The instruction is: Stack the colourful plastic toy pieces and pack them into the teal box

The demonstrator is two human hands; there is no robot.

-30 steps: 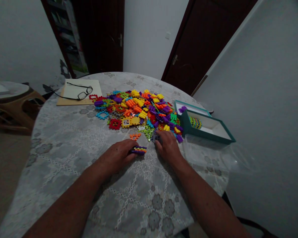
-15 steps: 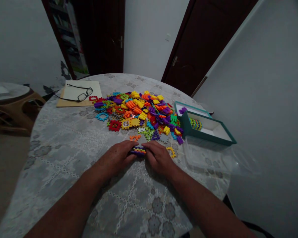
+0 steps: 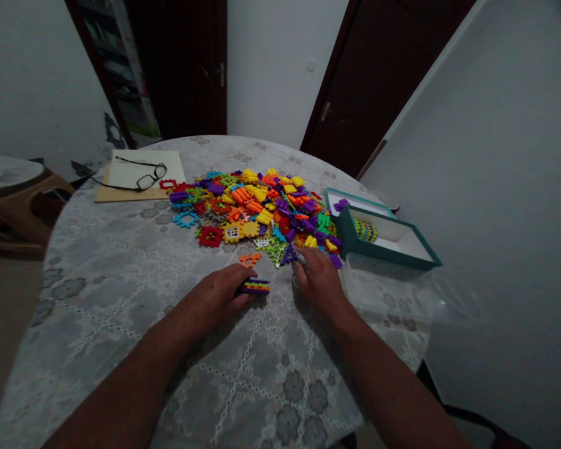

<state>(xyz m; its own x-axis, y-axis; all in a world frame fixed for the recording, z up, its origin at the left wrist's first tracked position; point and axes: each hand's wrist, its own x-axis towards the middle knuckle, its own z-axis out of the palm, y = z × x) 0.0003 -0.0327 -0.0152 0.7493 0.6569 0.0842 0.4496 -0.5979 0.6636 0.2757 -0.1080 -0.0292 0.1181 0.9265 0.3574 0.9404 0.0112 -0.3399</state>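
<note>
My left hand (image 3: 224, 287) is closed round one end of a small stack of notched building blocks (image 3: 256, 286), in purple, yellow and orange layers, just above the tablecloth. My right hand (image 3: 320, 277) is apart from the stack, at the near edge of the block pile. Its fingers bend down beside a purple triangular block (image 3: 289, 254), over a grey notched piece that is mostly covered. Whether the fingers grip it is hard to see. An orange triangular block (image 3: 250, 259) lies just beyond my left hand.
A heap of colourful interlocking blocks (image 3: 257, 202) covers the table's middle. To its right stand a green box (image 3: 390, 252) with a beaded ring-like thing inside, its lid (image 3: 359, 206) and a clear plastic tray (image 3: 383, 287). Eyeglasses (image 3: 146, 181) rest on a board at the left.
My right hand has let go of the block stack and moved right and forward to the pile's edge, covering a yellow piece. My left hand keeps the stack.
</note>
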